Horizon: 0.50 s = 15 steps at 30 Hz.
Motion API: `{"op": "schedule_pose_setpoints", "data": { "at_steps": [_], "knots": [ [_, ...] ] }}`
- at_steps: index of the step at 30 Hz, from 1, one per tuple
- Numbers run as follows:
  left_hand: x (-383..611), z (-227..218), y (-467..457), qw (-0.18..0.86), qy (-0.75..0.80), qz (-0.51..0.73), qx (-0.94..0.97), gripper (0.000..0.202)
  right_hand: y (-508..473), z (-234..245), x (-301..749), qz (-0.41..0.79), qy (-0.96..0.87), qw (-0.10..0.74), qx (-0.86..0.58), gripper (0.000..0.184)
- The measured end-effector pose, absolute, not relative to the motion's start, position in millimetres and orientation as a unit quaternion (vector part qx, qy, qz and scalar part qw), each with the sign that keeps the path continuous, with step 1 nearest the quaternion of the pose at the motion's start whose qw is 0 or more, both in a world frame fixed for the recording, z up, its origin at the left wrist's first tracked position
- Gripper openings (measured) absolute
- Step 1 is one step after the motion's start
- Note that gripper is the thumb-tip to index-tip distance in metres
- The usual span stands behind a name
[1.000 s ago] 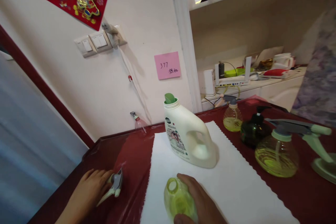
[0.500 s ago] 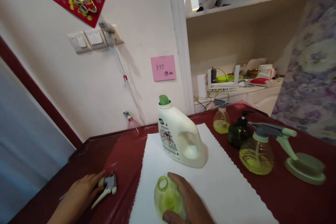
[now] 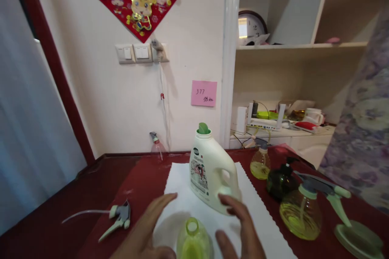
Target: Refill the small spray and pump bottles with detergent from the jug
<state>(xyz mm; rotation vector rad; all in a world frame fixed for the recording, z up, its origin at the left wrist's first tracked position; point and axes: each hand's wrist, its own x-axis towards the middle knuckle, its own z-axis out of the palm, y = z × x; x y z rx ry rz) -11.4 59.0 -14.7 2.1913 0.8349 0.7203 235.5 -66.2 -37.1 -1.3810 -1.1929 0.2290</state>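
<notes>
1. Hands: the left hand and the right hand are both open, with their fingers spread. They are apart from each other, and neither is clamped on anything that shows.
2. Between them stands the pale green plastic bottle, upright with its mouth uncovered. The bottom edge of the view cuts it off, so whether a palm touches its lower part cannot be told.
3. The bottle sits at the near end of a white scallop-edged paper sheet, which lies on the red table covering.
4. The right hand's fingers come up just beside a white plastic detergent jug, which stands on the sheet with a green cap and its handle to the right.
5. Left of the sheet, a trigger sprayer head lies on its side near the left hand, not touching it, with a thin dip tube running off to the left.
6. Right of the sheet stand a small yellow-tinted bottle, a dark pump bottle and a ribbed spray bottle — its trigger head is on.
</notes>
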Motion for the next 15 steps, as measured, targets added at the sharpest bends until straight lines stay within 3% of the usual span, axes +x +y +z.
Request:
{"op": "schedule_pose_setpoints", "data": {
  "at_steps": [5,8,15],
  "knots": [
    [28,-46,32,0.411,0.313,0.235,0.823,0.106,-26,8,287,0.061,-0.451,0.652,-0.607,0.064],
    [36,-70,32,0.443,0.322,0.235,0.803,0.102,4,19,306,0.093,-0.470,0.636,-0.605,0.073],
    [54,-122,53,0.471,0.374,0.239,0.762,0.096,31,20,299,0.112,-0.444,0.642,-0.615,0.070]
  ]
}}
